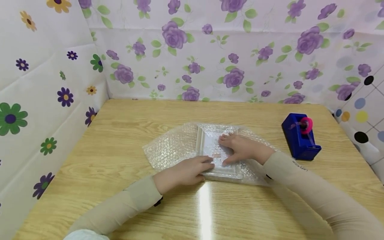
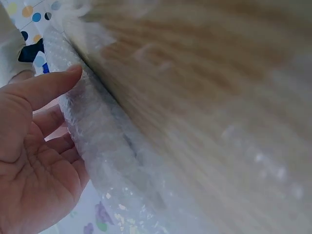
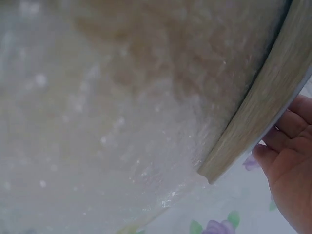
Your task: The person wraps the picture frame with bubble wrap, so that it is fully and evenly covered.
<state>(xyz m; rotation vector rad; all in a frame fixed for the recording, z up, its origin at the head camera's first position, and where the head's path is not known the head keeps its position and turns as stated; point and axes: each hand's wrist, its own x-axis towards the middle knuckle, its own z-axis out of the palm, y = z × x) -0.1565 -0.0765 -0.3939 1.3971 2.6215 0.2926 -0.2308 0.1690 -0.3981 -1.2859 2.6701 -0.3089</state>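
Landmark: the picture frame (image 1: 210, 143), lying flat on the tabletop (image 1: 126, 143).

Bubble wrap (image 1: 171, 146) spreads out beyond the frame's left and right sides; judging by the gloss, a layer also covers at least part of its face.

Left hand (image 1: 187, 170): on the frame's near-left corner, fingers relaxed and slightly bent, resting on top, thumb along the near side; gripping nothing.
Right hand (image 1: 242, 147): over the frame's right half, fingers spread and laid on it; no grasp.

Tape dispenser (image 1: 300, 140) with a pink roll (image 1: 306, 125): right of the frame, well apart from it.

Step in hand (judgement): smoothing the wrap against the frame, side flaps not yet folded in. Next move probably calls for one palm holding the layer down while the other lifts a flap over the frame, pulled snug; tape only afterwards.
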